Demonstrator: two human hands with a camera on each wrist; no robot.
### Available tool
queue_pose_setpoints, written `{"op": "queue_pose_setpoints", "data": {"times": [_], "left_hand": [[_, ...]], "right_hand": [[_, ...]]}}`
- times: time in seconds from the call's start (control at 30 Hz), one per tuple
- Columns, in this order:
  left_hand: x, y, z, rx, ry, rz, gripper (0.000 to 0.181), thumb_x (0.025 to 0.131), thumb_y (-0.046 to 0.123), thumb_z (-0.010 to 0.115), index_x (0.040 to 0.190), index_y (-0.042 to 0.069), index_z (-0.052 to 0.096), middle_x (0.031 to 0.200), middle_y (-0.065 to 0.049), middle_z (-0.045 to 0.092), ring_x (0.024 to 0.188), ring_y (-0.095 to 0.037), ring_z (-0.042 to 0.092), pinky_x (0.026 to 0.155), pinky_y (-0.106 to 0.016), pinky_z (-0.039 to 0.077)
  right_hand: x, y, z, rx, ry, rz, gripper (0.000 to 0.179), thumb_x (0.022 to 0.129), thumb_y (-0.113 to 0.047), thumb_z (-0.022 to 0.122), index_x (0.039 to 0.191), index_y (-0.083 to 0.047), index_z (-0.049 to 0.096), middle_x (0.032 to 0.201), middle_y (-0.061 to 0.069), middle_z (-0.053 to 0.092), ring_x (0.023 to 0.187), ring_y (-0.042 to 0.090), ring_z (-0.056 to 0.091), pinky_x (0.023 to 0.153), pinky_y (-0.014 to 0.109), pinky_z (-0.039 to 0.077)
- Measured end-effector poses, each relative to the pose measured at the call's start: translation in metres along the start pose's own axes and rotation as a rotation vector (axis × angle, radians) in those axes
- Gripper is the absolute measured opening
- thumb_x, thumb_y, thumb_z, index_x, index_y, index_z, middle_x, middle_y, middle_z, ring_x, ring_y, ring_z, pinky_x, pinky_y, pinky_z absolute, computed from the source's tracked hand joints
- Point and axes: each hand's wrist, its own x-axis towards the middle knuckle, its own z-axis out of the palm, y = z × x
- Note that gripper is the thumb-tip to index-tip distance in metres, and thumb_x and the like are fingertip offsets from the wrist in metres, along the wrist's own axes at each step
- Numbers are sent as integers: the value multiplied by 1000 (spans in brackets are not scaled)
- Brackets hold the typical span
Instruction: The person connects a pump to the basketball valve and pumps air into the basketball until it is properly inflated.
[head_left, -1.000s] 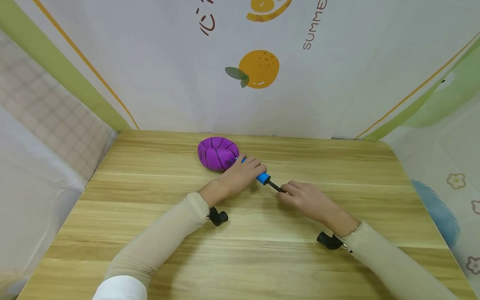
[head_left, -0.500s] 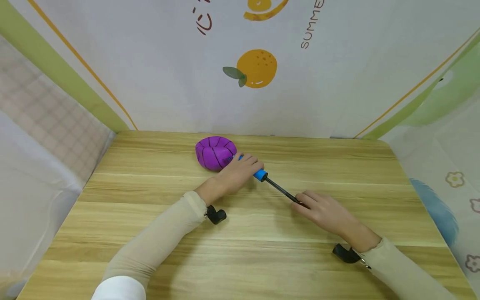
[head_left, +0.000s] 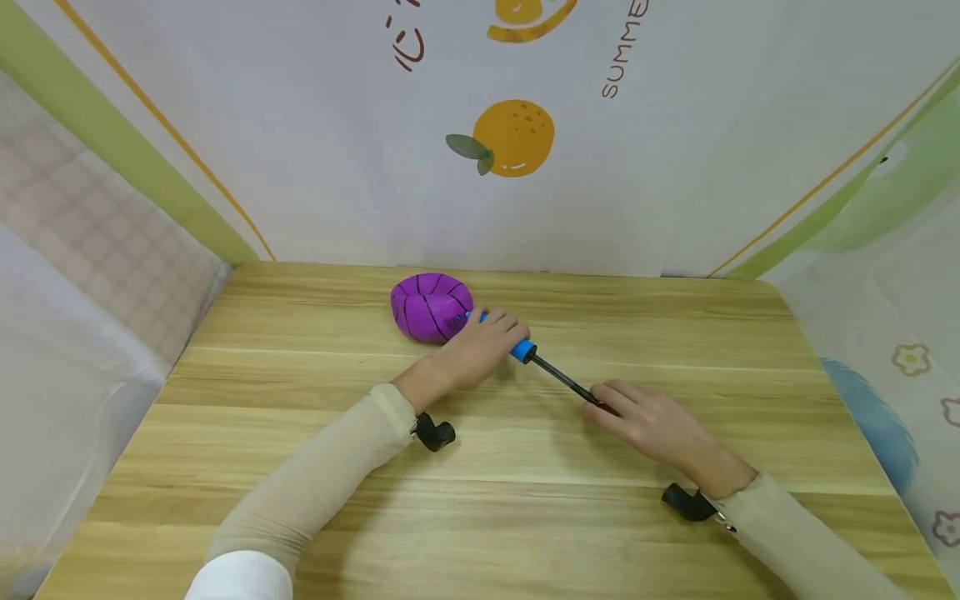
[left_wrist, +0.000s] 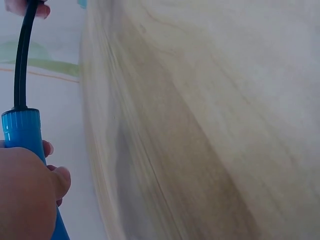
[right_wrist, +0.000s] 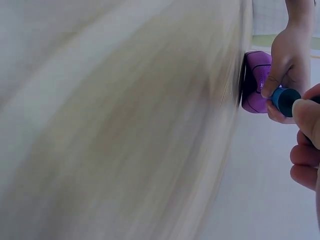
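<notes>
A purple ball (head_left: pixel 427 307) with black seam lines lies partly deflated, its top sunken in, toward the back of the table. My left hand (head_left: pixel 480 343) wraps round the blue barrel of a hand pump (head_left: pixel 523 350), whose far end meets the ball's side. From the barrel the black pump rod (head_left: pixel 564 379) extends toward the lower right. My right hand (head_left: pixel 645 421) grips the rod's outer end, and its fingers hide the handle. In the left wrist view the thumb and fingers curl round the blue barrel (left_wrist: pixel 24 131). The right wrist view shows the ball (right_wrist: pixel 258 82) behind the left hand.
Under both arms spreads a wood-grain table (head_left: pixel 510 533). A white cloth with a printed orange (head_left: pixel 513 137) hangs along its back edge, and more cloth hangs at both sides. Each wrist wears a small black camera mount (head_left: pixel 435 433).
My right hand has drawn back toward the lower right, and more of the black rod shows outside the barrel. In the last half second both hands stay almost still. The ball keeps its dented shape.
</notes>
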Motion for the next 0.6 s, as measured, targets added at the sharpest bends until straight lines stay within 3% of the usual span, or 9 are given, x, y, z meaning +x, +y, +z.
{"op": "queue_pose_setpoints", "data": {"times": [0.33, 0.6], "left_hand": [[-1, 6, 0, 39, 5, -12, 26, 104, 4, 52, 128, 16, 56, 124, -2, 57, 124, -25, 46, 111, -52, 31], [-1, 8, 1, 74, -2, -18, 23, 106, 9, 51, 128, 17, 54, 126, -2, 55, 126, -24, 45, 111, -54, 33]], "right_hand": [[19, 8, 13, 7, -47, 3, 37, 112, -7, 27, 107, -4, 64, 99, 11, 63, 85, 23, 62, 66, 30, 57], [37, 13, 25, 17, -31, 14, 39, 112, -7, 27, 103, -4, 65, 93, 9, 61, 78, 20, 59, 59, 27, 53]]}}
